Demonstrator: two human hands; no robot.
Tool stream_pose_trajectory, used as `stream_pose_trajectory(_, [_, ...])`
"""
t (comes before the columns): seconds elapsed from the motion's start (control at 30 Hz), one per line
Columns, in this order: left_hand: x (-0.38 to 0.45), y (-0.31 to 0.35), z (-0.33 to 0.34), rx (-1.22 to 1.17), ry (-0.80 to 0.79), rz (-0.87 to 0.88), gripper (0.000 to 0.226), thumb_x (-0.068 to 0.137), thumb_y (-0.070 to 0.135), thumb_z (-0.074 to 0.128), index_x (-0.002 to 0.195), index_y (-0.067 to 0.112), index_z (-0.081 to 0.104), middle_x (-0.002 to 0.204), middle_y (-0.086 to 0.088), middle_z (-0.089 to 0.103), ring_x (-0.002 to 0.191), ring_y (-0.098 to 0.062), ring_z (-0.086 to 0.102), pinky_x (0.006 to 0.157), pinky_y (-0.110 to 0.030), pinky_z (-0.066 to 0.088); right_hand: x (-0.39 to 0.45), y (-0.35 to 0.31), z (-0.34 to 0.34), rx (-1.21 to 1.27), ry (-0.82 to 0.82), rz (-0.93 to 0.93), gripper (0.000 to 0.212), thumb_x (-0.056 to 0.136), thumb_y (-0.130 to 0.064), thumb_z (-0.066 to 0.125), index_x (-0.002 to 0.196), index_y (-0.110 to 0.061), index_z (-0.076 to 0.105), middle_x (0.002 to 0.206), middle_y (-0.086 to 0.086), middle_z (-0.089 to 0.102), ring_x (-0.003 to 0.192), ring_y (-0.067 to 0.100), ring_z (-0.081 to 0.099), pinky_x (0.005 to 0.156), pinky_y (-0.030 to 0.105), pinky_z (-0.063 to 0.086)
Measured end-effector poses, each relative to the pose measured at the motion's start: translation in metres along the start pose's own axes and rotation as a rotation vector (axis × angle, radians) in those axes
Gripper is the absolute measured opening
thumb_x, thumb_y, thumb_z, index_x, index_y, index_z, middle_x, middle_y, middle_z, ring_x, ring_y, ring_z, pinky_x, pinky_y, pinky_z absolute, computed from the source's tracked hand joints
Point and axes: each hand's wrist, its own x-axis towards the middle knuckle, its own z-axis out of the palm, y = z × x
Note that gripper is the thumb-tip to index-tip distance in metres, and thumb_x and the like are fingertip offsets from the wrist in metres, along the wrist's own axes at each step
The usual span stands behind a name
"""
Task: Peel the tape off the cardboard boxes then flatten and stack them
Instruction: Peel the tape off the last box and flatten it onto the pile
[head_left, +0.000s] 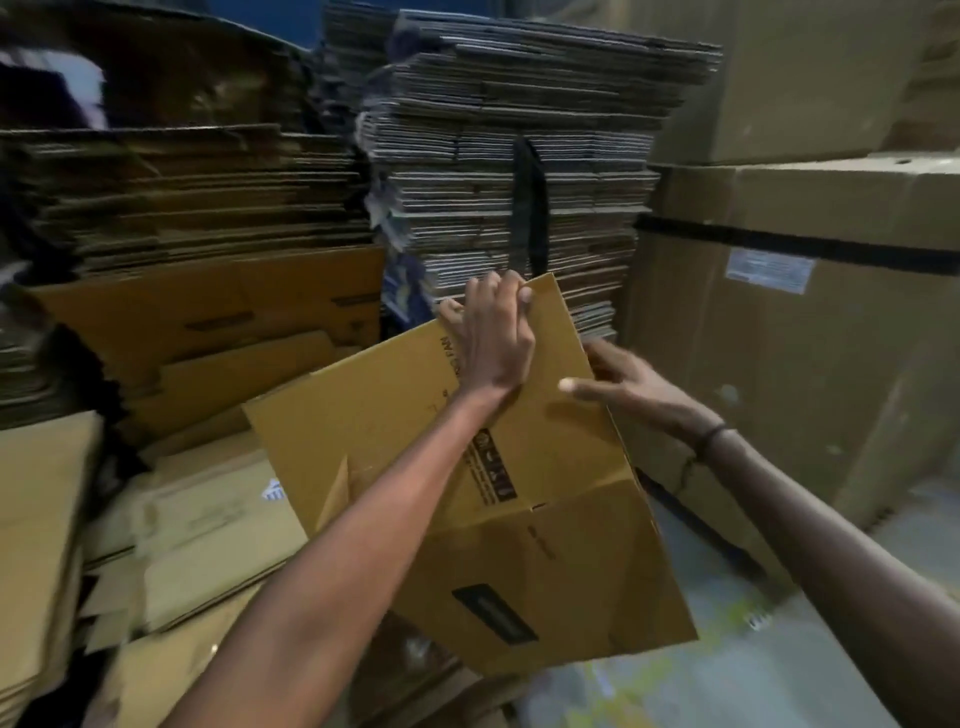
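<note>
A yellow-brown cardboard box (384, 415) with black printing hangs tilted in front of me, its bottom flaps loose. My left hand (493, 338) grips the box's top far corner, fingers curled over the edge. My right hand (623, 384) holds the right edge of the same panel, thumb laid flat on the front face and fingers behind. I cannot make out any tape on the box.
Tall stacks of flattened cardboard (519, 156) rise behind the box, with a lower stack (197, 197) to the left. Flattened boxes (208, 519) lie in a pile at lower left. Large sealed cartons (789, 322) stand at right. Pale floor (727, 675) shows at bottom right.
</note>
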Motion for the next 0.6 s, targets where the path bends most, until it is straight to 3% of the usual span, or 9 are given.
stream_pose_trajectory(0.07, [0.008,-0.028,-0.016,0.056,0.047,-0.001,0.012,0.093,0.024,0.041,0.09,0.027,0.052,0.089,0.007,0.051,0.09,-0.017,0.046,0.084,-0.045,0.031,0.032,-0.002,0.039,-0.023,-0.015,-0.011,0.088,0.073,-0.053,0.086,0.146,-0.038,0.039,0.133,-0.008,0.061,0.115,0.015,0.067,0.093,0.041,0.06])
stream_pose_trajectory(0.13, [0.019,-0.064,-0.035,0.134,0.096,-0.024,0.017,0.091,0.025,0.038,0.091,0.026,0.054,0.089,0.006,0.052,0.089,-0.018,0.046,0.084,-0.046,0.032,0.056,0.01,0.07,-0.05,0.037,-0.005,0.096,0.064,-0.063,0.088,0.144,-0.032,0.045,0.13,-0.006,0.064,0.114,0.017,0.067,0.093,0.043,0.06])
stream_pose_trajectory(0.23, [0.033,-0.117,-0.064,0.212,0.165,-0.075,0.017,0.093,0.024,0.039,0.09,0.026,0.056,0.088,0.005,0.054,0.088,-0.017,0.047,0.083,-0.044,0.031,0.084,0.026,0.11,-0.04,-0.047,-0.021,0.099,0.061,-0.069,0.085,0.144,-0.032,0.047,0.128,-0.013,0.064,0.113,0.008,0.065,0.093,0.032,0.058])
stream_pose_trajectory(0.33, [0.044,-0.157,-0.089,0.248,0.218,-0.147,0.022,0.096,0.024,0.037,0.088,0.026,0.057,0.084,0.007,0.054,0.086,-0.015,0.045,0.081,-0.041,0.028,0.106,0.024,0.15,-0.027,-0.113,-0.024,0.076,0.066,-0.059,0.088,0.131,-0.04,0.051,0.121,-0.019,0.064,0.105,0.002,0.066,0.082,0.019,0.054])
stream_pose_trajectory(0.43, [0.051,-0.192,-0.103,0.282,0.203,-0.138,0.026,0.1,0.022,0.033,0.088,0.024,0.056,0.084,0.007,0.053,0.084,-0.014,0.044,0.078,-0.039,0.027,0.136,0.023,0.188,0.021,0.013,-0.081,0.036,0.073,-0.044,0.087,0.102,-0.035,0.066,0.097,-0.012,0.073,0.086,0.003,0.072,0.074,0.023,0.059])
stream_pose_trajectory(0.53, [0.057,-0.231,-0.111,0.278,0.102,-0.09,0.024,0.107,0.034,0.038,0.098,0.02,0.056,0.092,0.002,0.057,0.09,-0.02,0.051,0.082,-0.041,0.035,0.166,0.031,0.224,0.162,0.069,-0.089,0.034,0.077,-0.039,0.087,0.102,-0.02,0.072,0.098,-0.003,0.077,0.09,0.012,0.075,0.078,0.031,0.063])
stream_pose_trajectory(0.6, [0.055,-0.262,-0.119,0.352,0.044,-0.126,0.034,0.104,0.049,0.042,0.115,0.019,0.054,0.11,-0.002,0.055,0.101,-0.019,0.05,0.093,-0.042,0.04,0.187,0.032,0.244,0.228,0.094,-0.09,0.035,0.079,-0.038,0.086,0.105,-0.018,0.073,0.101,-0.002,0.077,0.093,0.016,0.075,0.077,0.032,0.063])
